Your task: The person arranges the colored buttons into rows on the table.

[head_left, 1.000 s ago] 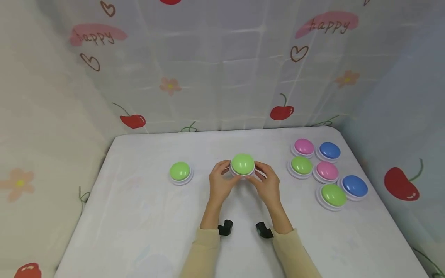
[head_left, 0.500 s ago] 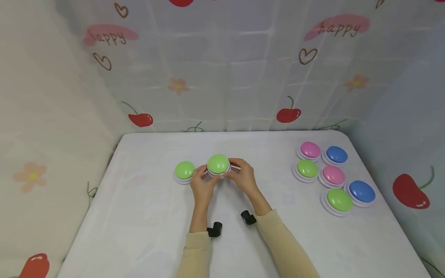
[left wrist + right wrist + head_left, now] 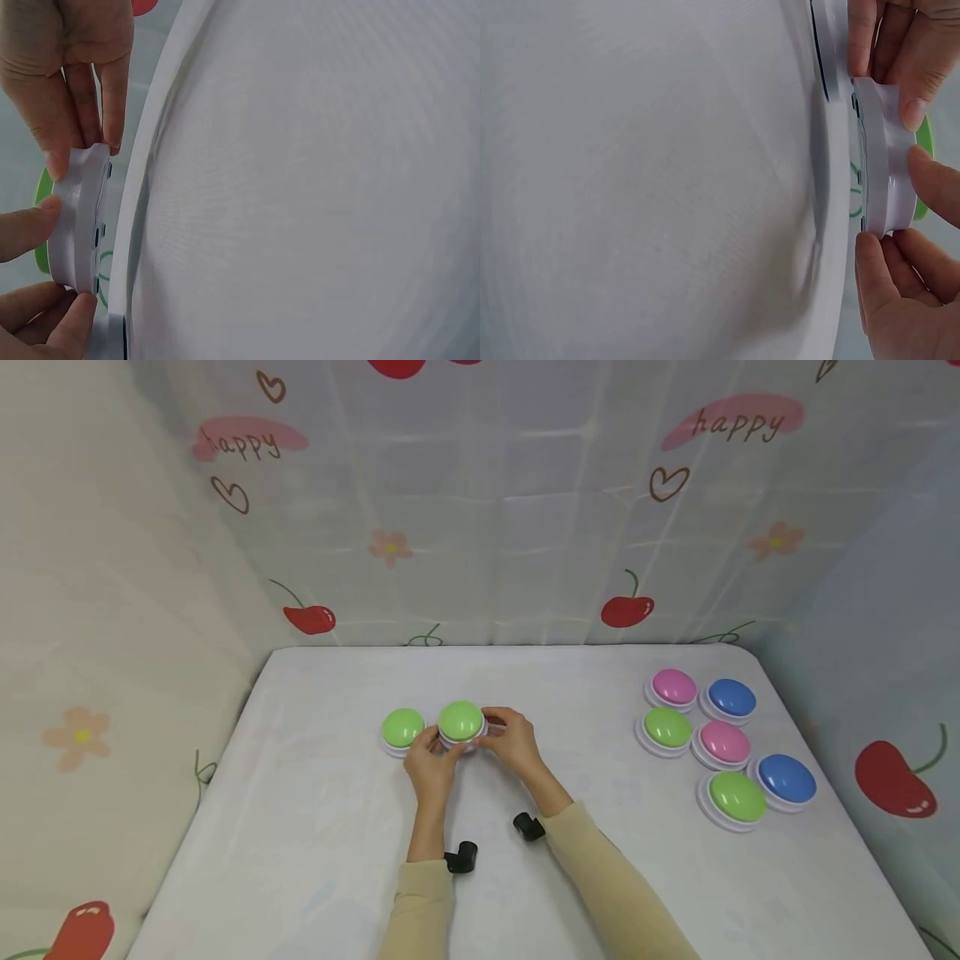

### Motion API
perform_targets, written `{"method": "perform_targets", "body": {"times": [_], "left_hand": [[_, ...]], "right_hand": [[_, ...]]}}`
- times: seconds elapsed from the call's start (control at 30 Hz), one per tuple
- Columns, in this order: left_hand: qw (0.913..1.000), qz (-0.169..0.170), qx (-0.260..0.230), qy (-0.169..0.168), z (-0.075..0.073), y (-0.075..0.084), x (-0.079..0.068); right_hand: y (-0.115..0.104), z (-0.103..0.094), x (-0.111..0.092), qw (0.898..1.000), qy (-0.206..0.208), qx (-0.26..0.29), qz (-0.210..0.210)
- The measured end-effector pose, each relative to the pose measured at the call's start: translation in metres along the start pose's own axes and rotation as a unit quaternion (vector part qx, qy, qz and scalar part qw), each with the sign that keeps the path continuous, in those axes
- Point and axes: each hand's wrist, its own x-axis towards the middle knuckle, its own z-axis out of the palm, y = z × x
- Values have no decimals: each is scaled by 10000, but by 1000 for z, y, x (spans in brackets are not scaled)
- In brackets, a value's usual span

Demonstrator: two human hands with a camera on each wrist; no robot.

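Both hands hold a green push button [image 3: 461,721] with a round white base, one on each side. My left hand [image 3: 431,775] grips its left rim, and my right hand [image 3: 516,747] pinches the right rim. Small dark feet show under the white base [image 3: 889,157] in the right wrist view, so it is raised off the table. Close by on the left, a second green push button [image 3: 402,727] rests on the table, partly behind my left fingers. Its base edge [image 3: 830,49] also shows in the right wrist view.
On the right of the white table [image 3: 315,827] several push buttons stand in a cluster: pink [image 3: 673,686], blue [image 3: 732,697] and green [image 3: 738,797] ones. A patterned curtain [image 3: 480,527] hangs behind the table's back edge.
Both hands have carried the held green button leftward, from mid-table to beside the other green button. In the last half second it has come slightly lower and nearer. The view has shifted a little.
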Motion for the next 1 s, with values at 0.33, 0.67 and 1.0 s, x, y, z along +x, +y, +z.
{"method": "perform_targets", "body": {"times": [0.33, 0.67, 1.0], "left_hand": [[9990, -308, 132, 280, 4, -5, 1], [9981, -362, 62, 487, 9, -7, -2], [9957, -804, -211, 419, 9, -6, -4]], "right_hand": [[3, 5, 7, 9995, -252, -103, 183], [14, 7, 13, 9991, -249, -308, 144], [15, 10, 16, 9991, -325, -276, 67]]}}
